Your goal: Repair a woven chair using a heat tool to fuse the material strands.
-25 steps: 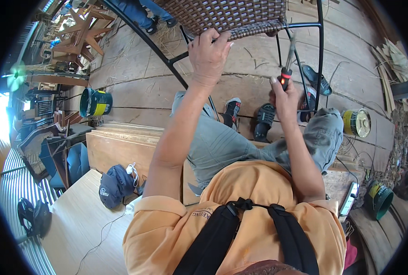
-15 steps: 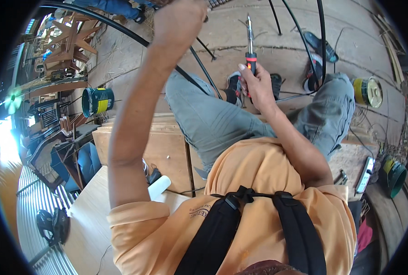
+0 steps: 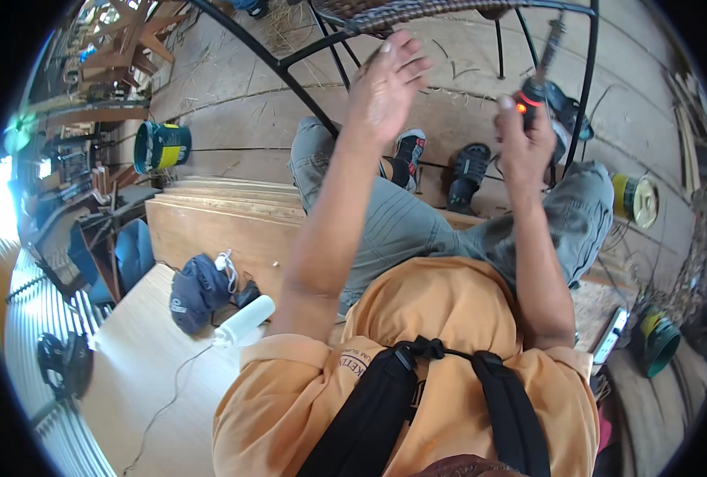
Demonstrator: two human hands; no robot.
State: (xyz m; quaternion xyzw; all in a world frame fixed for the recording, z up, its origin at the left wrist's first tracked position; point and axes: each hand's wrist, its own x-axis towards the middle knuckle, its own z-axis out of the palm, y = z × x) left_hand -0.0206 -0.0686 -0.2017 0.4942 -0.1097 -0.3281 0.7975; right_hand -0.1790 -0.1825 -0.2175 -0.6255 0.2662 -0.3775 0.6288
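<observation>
In my right hand (image 3: 526, 151) is a soldering iron (image 3: 534, 95), held upright by its black handle with a red ring and a lit orange light. Its metal shaft points away from me, beside a black metal frame leg. My left hand (image 3: 387, 91) is raised with its fingers apart, holding nothing. Just beyond those fingers is the edge of a brown woven seat (image 3: 433, 17). A black tubular chair frame (image 3: 286, 71) carries this seat and stands in front of my knees. Whether my left fingertips touch the weave I cannot tell.
Green buckets stand at the left (image 3: 162, 148) and right (image 3: 657, 342). On the pale board at my left lie a dark blue bag (image 3: 202, 294) and a white cylinder (image 3: 244, 319). A white power strip (image 3: 611, 335) is at my right. Sandals (image 3: 471, 171) rest on the plank floor.
My left hand has come down and right, and its fingers have spread. My right hand has carried the soldering iron to the right. The woven seat and frame show more fully now.
</observation>
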